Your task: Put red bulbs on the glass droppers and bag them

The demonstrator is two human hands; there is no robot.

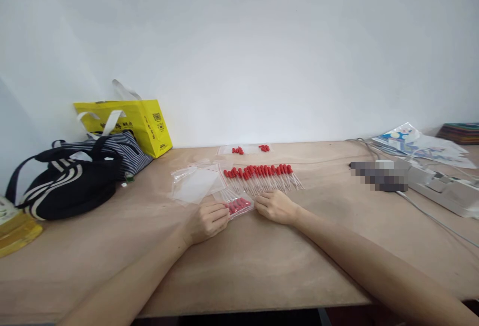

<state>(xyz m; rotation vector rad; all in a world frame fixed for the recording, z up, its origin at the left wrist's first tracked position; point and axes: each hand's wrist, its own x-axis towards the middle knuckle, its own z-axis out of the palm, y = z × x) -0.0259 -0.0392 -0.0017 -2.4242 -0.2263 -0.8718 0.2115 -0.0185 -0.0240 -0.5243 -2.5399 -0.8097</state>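
Observation:
A small clear zip bag (239,206) lies on the table in front of me, holding several thin pale sticks with red bulb-like ends, like droppers. My left hand (211,221) is closed, its fingers pinching the bag's left corner by the red ends. At the right corner, the curled fingers of my right hand (276,207) grip the bag's edge. Just behind it, a row of loose red-ended sticks (267,172) lies side by side, red ends toward the wall. Flat clear bags (196,182) are piled to the left of that row, partly under the filled one.
Further back, two clusters of red-ended sticks (264,148) lie on clear plastic. A yellow shopping bag (149,126), a striped bag (130,151) and a black bag (75,191) stand left. A power strip (445,191) with cables and plastic packets (422,141) are right.

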